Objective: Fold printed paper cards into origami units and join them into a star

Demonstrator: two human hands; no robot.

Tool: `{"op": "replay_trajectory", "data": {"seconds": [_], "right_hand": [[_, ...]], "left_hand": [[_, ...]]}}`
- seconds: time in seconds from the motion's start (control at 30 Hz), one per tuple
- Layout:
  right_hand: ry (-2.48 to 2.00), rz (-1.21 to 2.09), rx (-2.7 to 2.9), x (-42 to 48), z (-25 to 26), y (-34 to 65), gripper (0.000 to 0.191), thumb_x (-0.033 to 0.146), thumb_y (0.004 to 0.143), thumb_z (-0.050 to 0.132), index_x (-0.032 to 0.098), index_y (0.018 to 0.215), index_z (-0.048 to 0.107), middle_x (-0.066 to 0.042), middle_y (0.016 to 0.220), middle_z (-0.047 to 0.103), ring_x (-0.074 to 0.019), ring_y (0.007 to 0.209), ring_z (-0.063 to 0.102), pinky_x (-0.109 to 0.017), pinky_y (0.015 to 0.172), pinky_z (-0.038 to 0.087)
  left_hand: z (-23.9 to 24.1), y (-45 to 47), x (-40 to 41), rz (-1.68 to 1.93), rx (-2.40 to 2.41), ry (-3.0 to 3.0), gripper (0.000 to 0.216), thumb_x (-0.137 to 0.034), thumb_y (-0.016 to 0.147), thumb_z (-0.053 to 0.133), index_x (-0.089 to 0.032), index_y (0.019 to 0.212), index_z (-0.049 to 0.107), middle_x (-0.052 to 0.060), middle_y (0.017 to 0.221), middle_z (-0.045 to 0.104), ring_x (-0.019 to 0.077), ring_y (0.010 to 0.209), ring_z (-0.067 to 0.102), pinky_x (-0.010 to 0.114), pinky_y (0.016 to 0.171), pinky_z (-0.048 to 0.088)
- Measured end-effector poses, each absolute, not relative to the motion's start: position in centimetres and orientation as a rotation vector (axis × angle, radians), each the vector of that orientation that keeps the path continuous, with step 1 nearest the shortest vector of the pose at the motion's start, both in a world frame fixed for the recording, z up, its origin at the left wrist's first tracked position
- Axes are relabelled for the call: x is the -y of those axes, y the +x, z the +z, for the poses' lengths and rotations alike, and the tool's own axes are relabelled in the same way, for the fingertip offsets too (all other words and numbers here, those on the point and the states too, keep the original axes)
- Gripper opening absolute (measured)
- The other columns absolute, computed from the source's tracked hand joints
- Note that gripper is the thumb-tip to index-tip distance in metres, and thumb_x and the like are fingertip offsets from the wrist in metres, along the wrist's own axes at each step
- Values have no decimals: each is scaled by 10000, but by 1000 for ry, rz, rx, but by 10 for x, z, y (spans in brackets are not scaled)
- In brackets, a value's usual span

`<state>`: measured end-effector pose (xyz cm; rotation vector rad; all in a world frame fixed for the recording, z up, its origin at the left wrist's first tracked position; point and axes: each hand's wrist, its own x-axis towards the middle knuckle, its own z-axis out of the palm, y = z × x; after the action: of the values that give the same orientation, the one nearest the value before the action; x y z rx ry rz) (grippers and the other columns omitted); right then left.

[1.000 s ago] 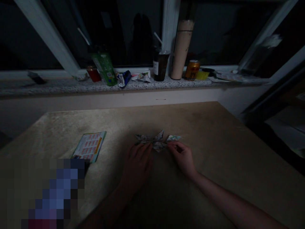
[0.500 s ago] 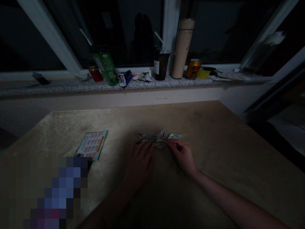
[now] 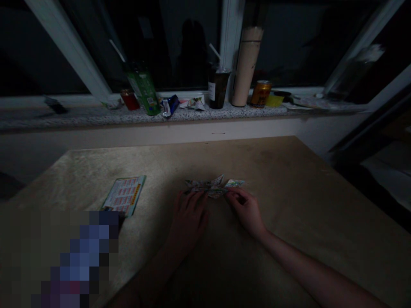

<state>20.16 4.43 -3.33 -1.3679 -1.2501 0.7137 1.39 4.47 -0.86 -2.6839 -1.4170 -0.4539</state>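
Note:
A folded piece of printed paper (image 3: 210, 185), with several pointed flaps, lies on the table in front of me. My left hand (image 3: 190, 214) rests palm down with its fingers stretched out, the tips touching the paper's near left edge. At the paper's right end, the thumb and forefinger of my right hand (image 3: 245, 209) pinch its near edge. One flap (image 3: 235, 183) sticks out to the right just beyond those fingers. In the dim light, the fine folds are hard to make out.
A printed card (image 3: 124, 194) lies on the table (image 3: 272, 167) to the left, beside a pixelated blue area. On the windowsill stand a green bottle (image 3: 146, 92), a dark cup with a straw (image 3: 218, 90), a tall beige flask (image 3: 246, 68) and a gold can (image 3: 260, 94).
The flap at the paper's right end has shifted slightly and its tip lies a little further left. Both hands stay nearly where they were.

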Motion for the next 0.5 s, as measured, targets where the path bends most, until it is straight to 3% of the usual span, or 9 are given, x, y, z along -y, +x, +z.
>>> {"op": "replay_trajectory", "data": {"seconds": [0.5], "right_hand": [[-1388, 780, 1128, -41, -28, 199, 210, 331, 764, 598, 150, 853, 657, -14, 655, 611, -143, 582, 544, -243, 543, 424]], "left_hand": [[-6, 13, -43, -561, 1429, -2671, 394, -235, 897, 438, -178, 1287, 452, 77, 1294, 516, 262, 1193, 428, 545, 1085, 123]]}}
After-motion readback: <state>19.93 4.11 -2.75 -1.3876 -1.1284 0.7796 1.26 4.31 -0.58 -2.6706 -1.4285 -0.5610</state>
